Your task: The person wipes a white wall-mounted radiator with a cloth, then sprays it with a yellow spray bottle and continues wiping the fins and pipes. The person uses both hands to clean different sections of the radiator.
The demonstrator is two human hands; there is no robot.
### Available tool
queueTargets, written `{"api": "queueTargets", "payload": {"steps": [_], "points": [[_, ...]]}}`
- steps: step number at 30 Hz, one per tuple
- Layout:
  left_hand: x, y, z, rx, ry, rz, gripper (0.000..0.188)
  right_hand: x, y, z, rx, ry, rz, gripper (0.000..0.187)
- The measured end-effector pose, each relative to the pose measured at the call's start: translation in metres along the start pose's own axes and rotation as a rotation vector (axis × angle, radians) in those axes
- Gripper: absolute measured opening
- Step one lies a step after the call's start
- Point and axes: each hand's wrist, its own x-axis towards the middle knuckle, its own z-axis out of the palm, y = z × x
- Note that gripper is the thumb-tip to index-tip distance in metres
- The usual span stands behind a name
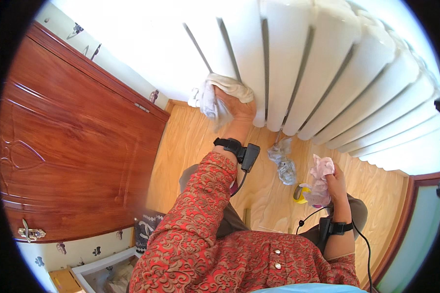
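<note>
Two cloths are in use, one per hand. The white cloth [211, 103] is at the lower left part of the white radiator [322, 63], overlapping the ends of its columns in this view; whether it presses on them cannot be told. The left hand [239, 106] holds this cloth, its grip closed on the folds, with one fold lying across the fingers. The pink cloth [319, 181] is crumpled and raised above the floor [173, 146], well apart from the radiator. The right hand [336, 183] holds it in a narrow grip, thumb laid along the cloth.

Between the two hands, a grey crumpled bundle [286, 171] lies on the wooden floor, near the radiator's lower edge; its material cannot be told. A yellow object [298, 195] is partly hidden just beside the pink cloth. Each wrist carries a black strapped device with a cable. The sleeves are red with a brown scroll pattern. To the left stands a reddish-brown door [83, 146] with a metal latch [31, 231].
</note>
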Motion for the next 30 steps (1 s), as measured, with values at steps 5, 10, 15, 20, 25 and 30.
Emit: {"api": "queueTargets", "payload": {"steps": [5,10,15,20,25,30], "points": [[-0.051,0.007,-0.06,0.665,0.31,0.192,0.046,0.004,0.003,0.007,0.074,-0.029,0.039,0.028],[-0.09,0.029,-0.137,1.192,0.391,0.307,0.049,0.009,0.003,0.011,0.039,-0.072,0.085,0.025],[-0.12,0.059,-0.202,0.903,0.491,0.257,0.05,0.012,-0.006,0.015,0.016,-0.084,0.097,0.023],[-0.123,0.05,-0.222,0.724,0.698,0.164,0.043,0.011,-0.006,0.017,-0.055,-0.069,0.095,0.025],[-0.1,0.047,-0.182,0.748,0.911,-0.025,0.04,0.014,0.002,0.012,-0.053,-0.059,0.056,0.022],[-0.064,0.039,-0.097,0.687,0.918,-0.181,0.041,0.014,0.014,0.012,-0.085,-0.058,0.002,0.02]]}}
